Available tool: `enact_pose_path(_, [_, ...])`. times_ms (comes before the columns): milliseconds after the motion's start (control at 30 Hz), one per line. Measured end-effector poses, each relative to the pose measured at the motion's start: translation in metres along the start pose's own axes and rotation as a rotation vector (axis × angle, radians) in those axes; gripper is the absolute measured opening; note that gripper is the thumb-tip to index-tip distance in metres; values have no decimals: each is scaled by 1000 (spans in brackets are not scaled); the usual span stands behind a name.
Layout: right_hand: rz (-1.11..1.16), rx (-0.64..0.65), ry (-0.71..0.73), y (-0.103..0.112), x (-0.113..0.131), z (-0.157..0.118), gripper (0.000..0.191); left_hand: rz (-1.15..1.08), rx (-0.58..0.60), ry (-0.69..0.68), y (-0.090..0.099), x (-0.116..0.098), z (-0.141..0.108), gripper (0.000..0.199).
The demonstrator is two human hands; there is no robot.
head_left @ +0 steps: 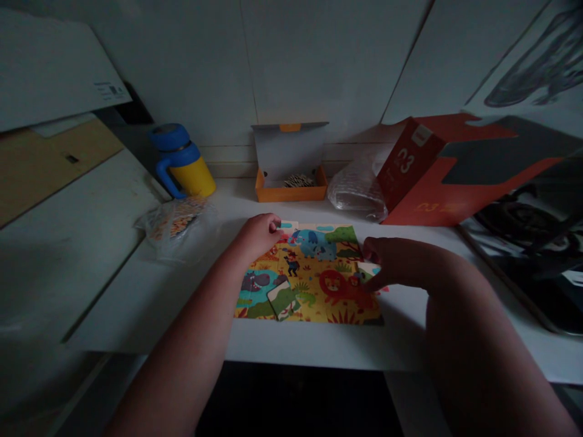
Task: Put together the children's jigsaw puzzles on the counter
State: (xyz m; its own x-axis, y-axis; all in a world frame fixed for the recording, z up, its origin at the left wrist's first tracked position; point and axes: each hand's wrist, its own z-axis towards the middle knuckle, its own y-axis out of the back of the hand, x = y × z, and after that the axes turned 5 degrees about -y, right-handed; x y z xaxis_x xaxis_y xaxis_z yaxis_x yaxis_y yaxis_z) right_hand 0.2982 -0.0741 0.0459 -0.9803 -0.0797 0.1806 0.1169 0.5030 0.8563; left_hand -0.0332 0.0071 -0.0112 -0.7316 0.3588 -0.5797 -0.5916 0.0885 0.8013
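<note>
A jigsaw puzzle (314, 273) with bright animal pictures lies flat on the white table, showing elephants, a hippo and lions. My left hand (262, 233) is at its upper left corner, fingers curled in; whatever they may pinch is hidden. My right hand (401, 262) reaches over the right edge with thumb and forefinger apart. Between them, a pale puzzle piece (368, 267) overlaps the puzzle's edge, partly covered by the hand. One loose green and white piece (283, 300) rests tilted on top of the lower left part, near the hippo.
Behind the puzzle stands an open orange box (291, 194) with small striped items inside. A blue and yellow jug (194, 173) and a plastic bag (175, 224) are at left. Bubble wrap (357, 188), a red carton (423, 188) and a gas stove (537, 255) are at right.
</note>
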Motion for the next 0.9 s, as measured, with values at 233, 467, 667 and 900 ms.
enact_pose_path(233, [-38,18,40,-3,-2,3,62,151,18,-324,0,-11,-2,36])
enact_pose_path(467, [22,50,25,1,1,3,68,136,88,-438,-1,-12,-3,33])
enact_pose_path(667, [108,42,34,12,11,-6,40,169,101,-449,4,-9,-2,27])
enact_pose_path(900, [640,-152,177,3,28,13,26,82,103,-420,7,-20,-2,26])
